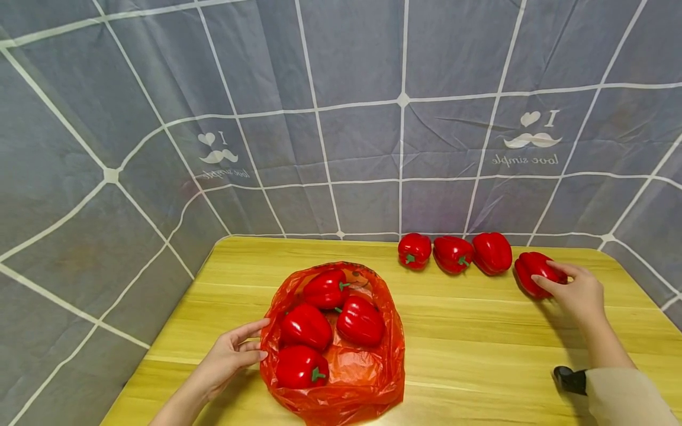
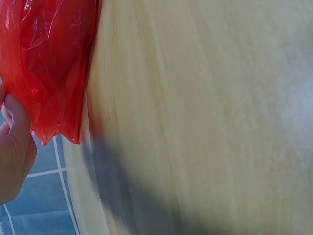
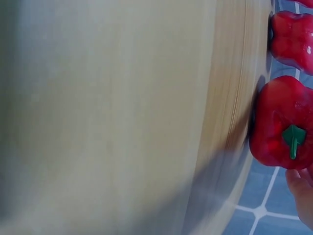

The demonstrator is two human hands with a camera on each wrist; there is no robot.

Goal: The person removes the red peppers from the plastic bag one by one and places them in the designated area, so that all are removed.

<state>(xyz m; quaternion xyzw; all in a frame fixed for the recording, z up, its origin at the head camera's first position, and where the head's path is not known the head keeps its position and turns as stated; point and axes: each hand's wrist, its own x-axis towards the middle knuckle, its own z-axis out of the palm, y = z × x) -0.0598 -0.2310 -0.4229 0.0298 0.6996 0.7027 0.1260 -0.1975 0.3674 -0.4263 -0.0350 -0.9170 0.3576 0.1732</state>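
Observation:
In the head view a red plastic bag (image 1: 394,355) stands wide-mouthed on the table with several red bell peppers (image 1: 306,327) inside, some showing green stems. My left hand (image 1: 226,358) holds the left rim of this bag between fingers and thumb; the left wrist view shows the bag's side (image 2: 54,63) beside that hand (image 2: 14,147). At the far right my right hand (image 1: 578,293) grips another red bell pepper (image 1: 527,272), thumb on the near side and fingers over the top. Its green stem faces the right wrist camera (image 3: 279,127); most of that hand (image 3: 304,196) is out of frame there.
Three more red bell peppers, a left one (image 1: 414,251), a middle one (image 1: 453,254) and a right one (image 1: 492,253), line the back of the wooden table (image 1: 458,349). Grey gridded cloth (image 1: 362,148) hangs behind and at the sides. A black device (image 1: 570,380) sits at the right cuff.

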